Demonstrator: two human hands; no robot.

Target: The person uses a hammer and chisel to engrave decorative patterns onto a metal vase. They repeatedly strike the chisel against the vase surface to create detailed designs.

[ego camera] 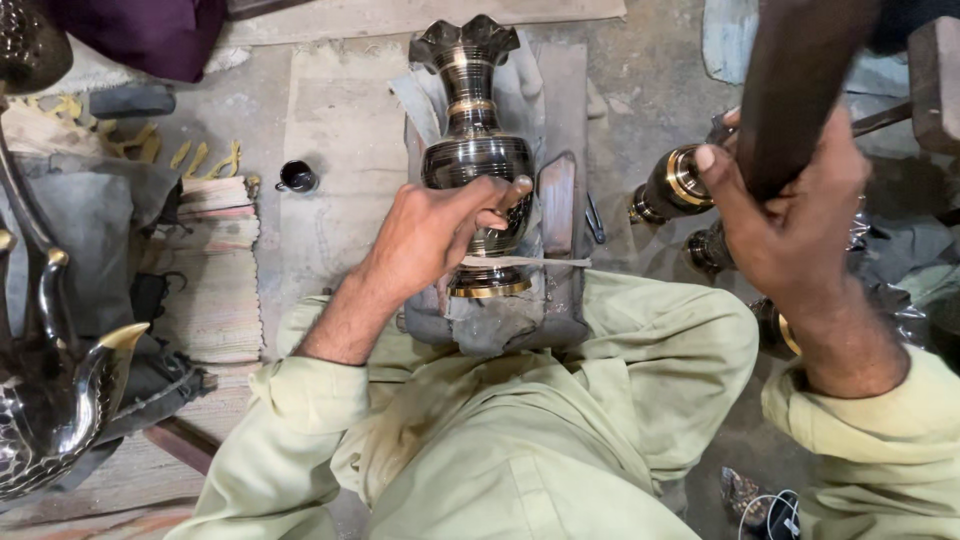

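A dark metal vase (473,110) with brass bands and a fluted mouth lies on a grey padded rest (500,325) in front of my lap. My left hand (430,235) presses on the vase's round belly, fingers pinched on a thin pointed tool held against the metal. My right hand (790,215) is raised at the right, closed around a thick dark wooden handle (800,80) that rises out of the top of the view.
More dark and brass vases (672,185) lie on the floor at the right. A small black cup (296,177) stands to the left of the wooden board (345,150). A large curved metal piece (60,410) and folded cloths (210,270) sit at the left.
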